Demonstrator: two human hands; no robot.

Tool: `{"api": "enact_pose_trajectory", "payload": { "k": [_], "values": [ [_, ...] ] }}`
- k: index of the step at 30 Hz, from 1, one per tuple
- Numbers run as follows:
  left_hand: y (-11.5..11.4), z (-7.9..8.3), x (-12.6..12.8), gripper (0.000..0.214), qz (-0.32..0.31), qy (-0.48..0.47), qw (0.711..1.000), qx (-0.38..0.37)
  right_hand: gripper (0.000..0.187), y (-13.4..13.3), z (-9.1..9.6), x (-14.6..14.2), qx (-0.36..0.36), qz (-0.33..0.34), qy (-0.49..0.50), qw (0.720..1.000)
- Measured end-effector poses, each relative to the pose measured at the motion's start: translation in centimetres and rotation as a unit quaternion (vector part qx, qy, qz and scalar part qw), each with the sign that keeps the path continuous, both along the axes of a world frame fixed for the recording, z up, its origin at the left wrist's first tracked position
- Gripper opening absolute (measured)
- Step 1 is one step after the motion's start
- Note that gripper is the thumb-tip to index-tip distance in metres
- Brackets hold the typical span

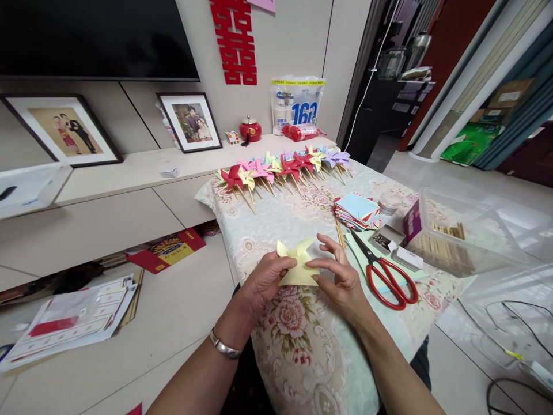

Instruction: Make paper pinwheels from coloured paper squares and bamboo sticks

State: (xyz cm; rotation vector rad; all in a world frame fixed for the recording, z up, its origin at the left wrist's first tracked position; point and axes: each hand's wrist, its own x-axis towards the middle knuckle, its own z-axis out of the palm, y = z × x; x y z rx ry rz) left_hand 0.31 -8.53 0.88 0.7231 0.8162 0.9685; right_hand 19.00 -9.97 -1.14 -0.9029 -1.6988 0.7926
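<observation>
A pale yellow paper pinwheel (pixel 299 278), partly folded, is held over the near part of the cloth-covered table. My left hand (pixel 266 278) is closed on its left side, the thumb pressing down the folds near the centre. At its right edge my right hand (pixel 341 279) has thumb and index finger on the paper, with the other fingers raised. Two of the blades stand up at the top; the lower part looks flat. Right of my hands lie scissors (pixel 384 271) with red handles, on light green paper sheets (pixel 360 265).
Finished pinwheels (pixel 289 167) on sticks line the table's far side. A stack of coloured paper squares (pixel 356 208), a small box of metal pins (pixel 387 238) and a clear plastic bin (pixel 458 236) with sticks are at right. Behind stands a low cabinet (pixel 129 190) with framed photos (pixel 190 122).
</observation>
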Motion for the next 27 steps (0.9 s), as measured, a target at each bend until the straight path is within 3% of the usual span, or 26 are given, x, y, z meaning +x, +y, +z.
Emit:
{"api": "enact_pose_trajectory", "payload": {
  "k": [10,17,24,27],
  "values": [
    [-0.3,0.2,0.5,0.004,0.005,0.068,0.998,0.008,0.01,-0.3,0.4,0.0,-0.031,0.013,-0.023,0.999],
    [-0.2,-0.6,0.9,0.02,0.001,0.083,0.996,0.037,0.006,-0.3,0.9,-0.2,-0.017,0.029,-0.045,0.998],
    [-0.8,1.4,1.1,0.007,0.012,0.117,0.993,0.034,0.011,-0.5,1.5,-0.4,-0.04,0.022,-0.038,0.998],
    [-1.0,1.6,1.2,0.007,0.012,0.129,0.991,0.036,0.011,-0.6,1.5,-0.5,-0.054,0.021,-0.019,0.998]
  ]
}}
